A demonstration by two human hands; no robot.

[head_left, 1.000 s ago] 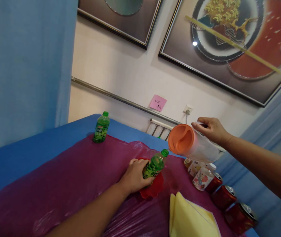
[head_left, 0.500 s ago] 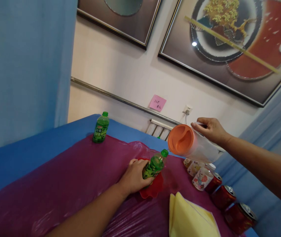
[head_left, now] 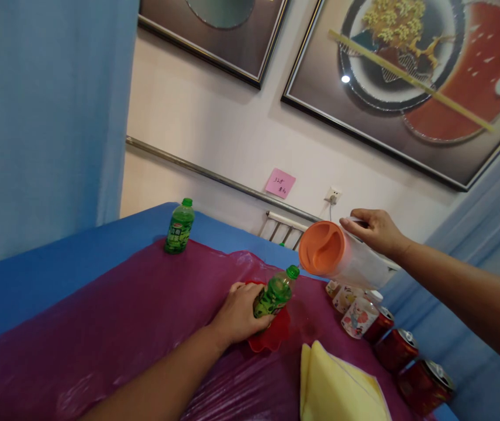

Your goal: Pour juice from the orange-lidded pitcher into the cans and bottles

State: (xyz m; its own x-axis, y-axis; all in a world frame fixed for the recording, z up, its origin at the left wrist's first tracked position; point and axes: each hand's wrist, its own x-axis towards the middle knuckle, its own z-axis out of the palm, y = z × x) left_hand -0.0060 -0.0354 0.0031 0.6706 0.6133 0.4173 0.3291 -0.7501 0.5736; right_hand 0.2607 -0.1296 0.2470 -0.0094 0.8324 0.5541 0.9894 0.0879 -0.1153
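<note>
My left hand (head_left: 241, 313) is wrapped round a green plastic bottle (head_left: 275, 294) with a green top, tilted to the right over a red scallop-edged dish (head_left: 271, 338). In my right hand (head_left: 376, 231) is the handle of a clear pitcher (head_left: 361, 266) with an orange lid (head_left: 322, 248). The pitcher lies tipped on its side in the air, its lid end close above the bottle's mouth. Whether liquid runs between them is too small to tell. Dark wet-looking spots show on the purple sheet (head_left: 144, 316) right of the dish.
Another green bottle (head_left: 179, 227) stands at the far left edge of the sheet. Along the right are several printed bottles (head_left: 358, 317) and red cans (head_left: 425, 386). A folded yellow cloth (head_left: 341, 386) lies at the front. Blue curtains (head_left: 48, 117) hang at both sides.
</note>
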